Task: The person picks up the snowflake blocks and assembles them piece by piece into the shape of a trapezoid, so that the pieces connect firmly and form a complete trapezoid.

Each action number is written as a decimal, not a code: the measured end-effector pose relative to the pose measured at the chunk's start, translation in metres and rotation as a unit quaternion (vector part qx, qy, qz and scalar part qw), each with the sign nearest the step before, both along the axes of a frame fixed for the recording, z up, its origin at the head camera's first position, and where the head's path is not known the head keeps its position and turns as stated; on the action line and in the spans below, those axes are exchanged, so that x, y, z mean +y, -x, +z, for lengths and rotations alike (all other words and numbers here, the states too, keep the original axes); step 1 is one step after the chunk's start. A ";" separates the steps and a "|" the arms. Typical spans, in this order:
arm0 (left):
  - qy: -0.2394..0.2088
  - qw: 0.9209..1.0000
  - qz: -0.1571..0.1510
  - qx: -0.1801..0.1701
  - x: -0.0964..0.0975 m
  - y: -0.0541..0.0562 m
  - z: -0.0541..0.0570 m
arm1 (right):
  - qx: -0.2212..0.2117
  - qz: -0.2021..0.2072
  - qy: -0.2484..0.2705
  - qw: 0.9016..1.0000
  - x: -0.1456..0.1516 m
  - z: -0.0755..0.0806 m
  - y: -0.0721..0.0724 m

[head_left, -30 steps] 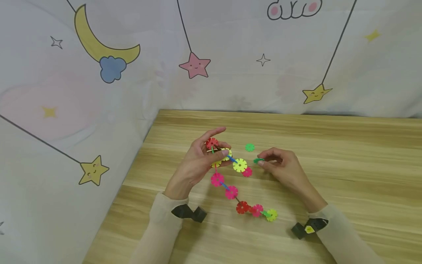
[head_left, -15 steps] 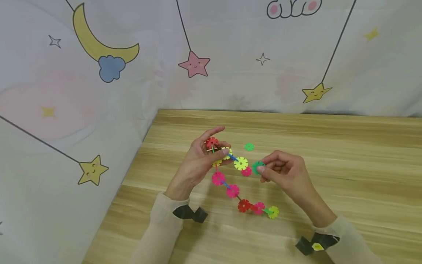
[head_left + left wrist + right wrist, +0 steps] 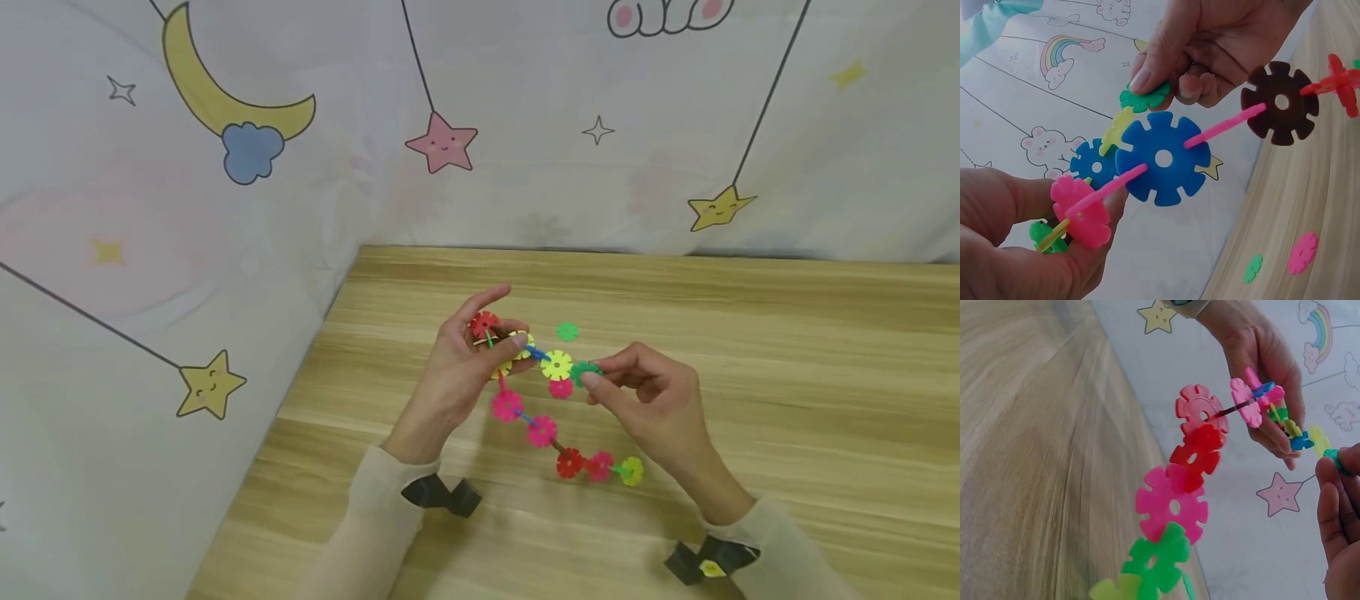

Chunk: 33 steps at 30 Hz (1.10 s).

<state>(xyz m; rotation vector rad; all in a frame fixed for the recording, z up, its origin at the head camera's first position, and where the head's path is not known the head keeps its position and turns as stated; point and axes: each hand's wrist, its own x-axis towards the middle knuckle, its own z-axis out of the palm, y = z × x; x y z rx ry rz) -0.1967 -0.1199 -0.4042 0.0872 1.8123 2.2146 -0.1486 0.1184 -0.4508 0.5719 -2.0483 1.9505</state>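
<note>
A chain of slotted plastic snowflake discs, in pink, red, yellow, blue and other colours, hangs from my left hand. The left thumb presses a yellow disc of it against the fingers, while the index finger sticks out. Between right thumb and forefinger, my right hand pinches a green snowflake disc. Its edge meets the yellow end disc; whether their slots interlock I cannot tell. The left wrist view shows a blue disc of the chain up close. Red discs dangle in the right wrist view.
On the wooden table lie a loose green disc and a loose pink disc, just beyond the chain. A cloth backdrop with printed stars and a moon rises along the table's back and left edges.
The right hand has turned the green disc to face the camera, then brought it against the yellow end disc. My left hand and the hanging chain have shifted slightly to the right.
</note>
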 end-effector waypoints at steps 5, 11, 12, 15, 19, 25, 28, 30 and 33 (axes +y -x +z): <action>-0.004 1.000 0.025 0.008 0.005 -0.002 0.000 | 0.030 -0.016 -0.015 0.999 -0.002 0.000 -0.001; -0.010 0.999 0.037 0.018 0.006 -0.004 0.000 | 0.058 -0.025 -0.021 0.998 -0.003 0.000 0.000; -0.010 0.999 0.037 0.019 0.006 -0.004 0.000 | 0.067 -0.026 -0.022 0.997 -0.003 0.000 0.000; -0.010 0.999 0.036 0.022 0.007 -0.004 -0.001 | 0.083 -0.026 -0.027 0.996 -0.002 0.001 0.001; -0.010 0.999 0.037 0.021 0.008 -0.004 0.000 | 0.102 -0.028 -0.034 0.994 -0.001 0.001 0.002; -0.002 0.999 0.045 0.021 0.009 -0.004 0.001 | 0.118 -0.041 -0.051 0.991 0.001 0.001 0.003; -0.005 0.999 0.043 0.023 0.010 -0.005 0.000 | 0.117 -0.046 -0.051 0.991 0.001 0.001 0.003; -0.011 0.999 0.041 0.022 0.011 -0.006 -0.001 | 0.115 -0.046 -0.044 0.991 0.000 0.001 0.003; -0.013 0.999 0.037 0.027 0.014 -0.007 -0.003 | 0.120 -0.046 -0.020 0.992 0.000 0.001 0.004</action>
